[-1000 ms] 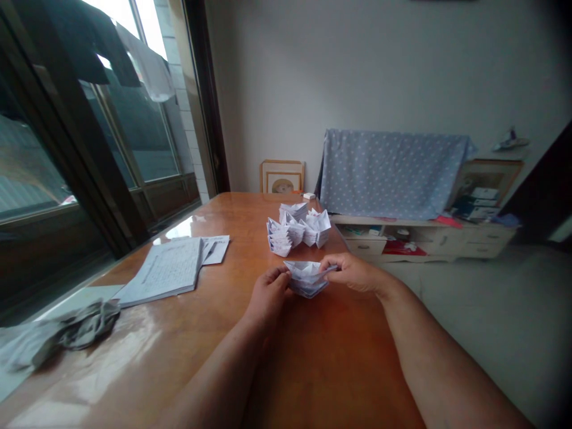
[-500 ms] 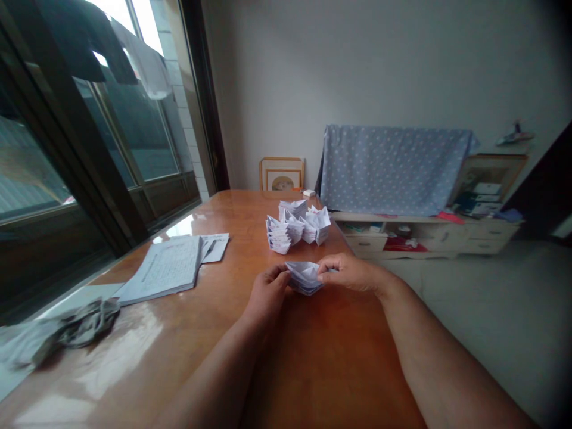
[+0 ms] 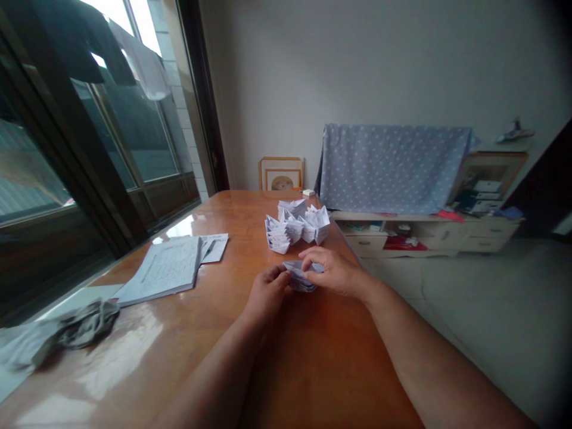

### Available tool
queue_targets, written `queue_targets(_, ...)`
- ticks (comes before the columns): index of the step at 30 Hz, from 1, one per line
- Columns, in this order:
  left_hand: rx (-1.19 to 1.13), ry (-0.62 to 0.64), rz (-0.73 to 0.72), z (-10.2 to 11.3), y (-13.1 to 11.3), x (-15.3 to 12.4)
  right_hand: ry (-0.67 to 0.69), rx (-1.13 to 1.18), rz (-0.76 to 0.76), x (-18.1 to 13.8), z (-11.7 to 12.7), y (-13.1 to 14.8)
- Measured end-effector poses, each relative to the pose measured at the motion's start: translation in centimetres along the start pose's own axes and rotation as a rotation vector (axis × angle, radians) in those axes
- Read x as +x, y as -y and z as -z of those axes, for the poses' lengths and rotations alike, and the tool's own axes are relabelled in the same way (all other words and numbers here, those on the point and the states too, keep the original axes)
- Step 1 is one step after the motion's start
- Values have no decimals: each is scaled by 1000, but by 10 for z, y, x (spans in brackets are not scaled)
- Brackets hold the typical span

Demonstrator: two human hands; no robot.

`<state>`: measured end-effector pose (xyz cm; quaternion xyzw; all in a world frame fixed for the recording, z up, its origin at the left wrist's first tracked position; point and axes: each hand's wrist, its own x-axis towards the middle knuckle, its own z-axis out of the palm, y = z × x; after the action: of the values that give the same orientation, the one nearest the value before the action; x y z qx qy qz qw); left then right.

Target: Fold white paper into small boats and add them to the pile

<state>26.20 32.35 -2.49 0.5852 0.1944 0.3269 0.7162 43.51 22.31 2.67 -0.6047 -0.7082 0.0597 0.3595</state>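
Note:
A small folded paper boat [image 3: 302,277] of printed white paper is held just above the brown table [image 3: 313,357]. My left hand [image 3: 267,292] pinches its left end with closed fingers. My right hand [image 3: 333,271] is closed over its right side and top, hiding much of it. Just beyond my hands stands a pile of several finished paper boats [image 3: 295,227].
A stack of written sheets [image 3: 165,269] lies to the left, with a crumpled grey cloth [image 3: 67,330] nearer the window. A small white object [image 3: 308,192] sits at the table's far edge. A low cabinet under dotted blue cloth [image 3: 393,170] stands to the right.
My right hand has slid left over the boat, pressing it narrower between both hands. My left hand has stayed in place.

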Motion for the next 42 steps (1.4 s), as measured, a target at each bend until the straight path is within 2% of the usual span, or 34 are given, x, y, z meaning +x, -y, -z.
queue_targets(5, -13, 16, 16, -2, -1, 0, -50, 53, -72, 1, -2, -5)
queue_targets(14, 15, -20, 6, -6, -6, -4, 7, 212, -89, -3, 6, -12)
queue_targets(19, -4, -13, 20, -5, -4, -2, 41, 194, -140, -4, 5, -5)
queue_targets(22, 4, -56, 37, -2, 1, 2, 84, 118, -161, -3, 3, -2)
queue_targets(26, -16, -94, 31, 1, 4, 5, 129, 29, -122, -1, 3, 1)
queue_targets(31, -33, -39, 39, 0, 2, 2, 166, -5, -19, -2, 4, 3)
queue_targets(33, -22, -53, 54, -1, 1, 3, 161, 18, -15, -3, 4, 0)
queue_targets(39, 59, -70, 58, -2, 1, 3, -21, 158, -194, -6, 10, -19)
queue_targets(42, 51, -75, 63, -3, 0, 1, 28, 186, -284, -7, 12, -24)
